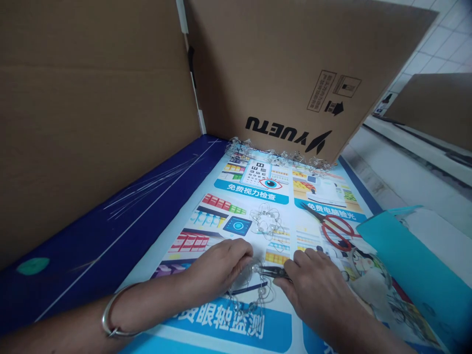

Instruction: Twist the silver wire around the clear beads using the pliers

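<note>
Left hand [221, 263] pins the bead-and-wire piece [250, 290] on the poster [206, 216]; right hand [313, 280] grips pliers [273, 271] just beside it. Advise firm hold, small controlled twists

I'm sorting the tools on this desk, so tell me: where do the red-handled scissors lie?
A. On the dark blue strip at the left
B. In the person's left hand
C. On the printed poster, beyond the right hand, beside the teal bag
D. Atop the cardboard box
C: the red-handled scissors lie untouched on the printed poster, past the right hand and next to the teal bag.
</note>
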{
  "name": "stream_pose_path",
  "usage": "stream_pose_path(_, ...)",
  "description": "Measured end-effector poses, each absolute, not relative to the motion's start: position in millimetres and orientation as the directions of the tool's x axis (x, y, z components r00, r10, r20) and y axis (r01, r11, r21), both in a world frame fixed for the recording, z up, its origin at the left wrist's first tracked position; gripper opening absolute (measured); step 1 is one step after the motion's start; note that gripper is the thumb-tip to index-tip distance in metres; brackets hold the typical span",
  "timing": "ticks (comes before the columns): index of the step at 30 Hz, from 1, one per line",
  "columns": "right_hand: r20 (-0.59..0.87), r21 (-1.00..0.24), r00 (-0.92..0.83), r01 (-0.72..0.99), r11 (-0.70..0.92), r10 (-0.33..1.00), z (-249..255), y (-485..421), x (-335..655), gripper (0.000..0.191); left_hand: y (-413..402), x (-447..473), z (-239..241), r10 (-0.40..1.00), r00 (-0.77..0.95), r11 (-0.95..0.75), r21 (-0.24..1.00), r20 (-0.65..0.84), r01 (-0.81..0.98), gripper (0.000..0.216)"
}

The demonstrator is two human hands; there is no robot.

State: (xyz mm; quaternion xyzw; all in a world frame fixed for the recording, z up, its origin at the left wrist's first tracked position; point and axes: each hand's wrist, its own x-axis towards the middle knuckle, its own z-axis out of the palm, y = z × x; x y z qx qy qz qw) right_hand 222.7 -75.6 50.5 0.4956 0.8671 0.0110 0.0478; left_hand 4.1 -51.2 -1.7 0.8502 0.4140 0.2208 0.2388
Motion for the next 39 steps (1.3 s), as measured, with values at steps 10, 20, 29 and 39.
stream_pose_path(10,-0.029,0.060,-0.531,0.845,0.532,0.847,41,-72,223,0.019,-54,1,-8,0.785,0.543,-0.608,0.538,0.297,0.585,0.017)
stream_pose_path(20,-0.003,0.048,-0.563,0.825,0.563,0.826,37,-71,222,0.018,-57,0,2,0.784,0.543,-0.607,0.554,0.300,0.570,0.016)
stream_pose_path(29,0.056,0.051,-0.601,0.799,0.599,0.798,34,-68,223,0.016,-58,3,2,0.884,0.451,-0.366,0.789,0.127,0.494,0.011)
stream_pose_path(39,0.084,0.095,-0.663,0.748,0.657,0.743,33,-66,223,0.019,-54,-2,13,0.872,0.488,-0.312,0.717,-0.046,0.624,0.011)
